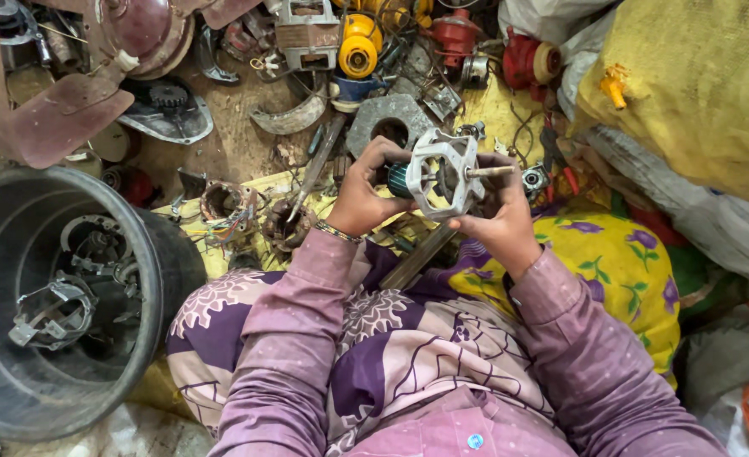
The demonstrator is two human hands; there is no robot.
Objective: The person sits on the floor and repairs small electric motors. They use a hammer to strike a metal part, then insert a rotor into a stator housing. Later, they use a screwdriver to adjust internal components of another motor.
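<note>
Purple patterned cloth point(391, 347) over the person's lap lies closest to the lens, directly below the small electric motor point(438, 176) that both hands hold up over the cluttered floor point(230, 144). Far to the left of the motor stands a big dark plastic tub point(150, 254), with grey metal motor brackets point(52, 311) lying in its bottom. Above the tub and well left of the motor rests a maroon fan blade point(61, 118) joined to a rounded maroon housing point(141, 30). Just left of the motor and lower down, two stator cores with copper windings point(226, 206) sit on yellow cloth. The left hand point(362, 190) grips the motor's left end, its fingers point(383, 152) clenched around the green winding and the grey frame. The motor itself is a pale grey cast frame, tilted, its steel shaft point(491, 171) pointing right. The right hand point(501, 216) supports the motor from the right and below, fingers closed on the frame beside the shaft. Beyond the motor, farther up, lie a yellow round part point(359, 46) and red parts point(522, 61). To the motor's right rises a bulging yellow sack point(696, 85), and lower right of it spreads a yellow floral cloth point(620, 262).
</note>
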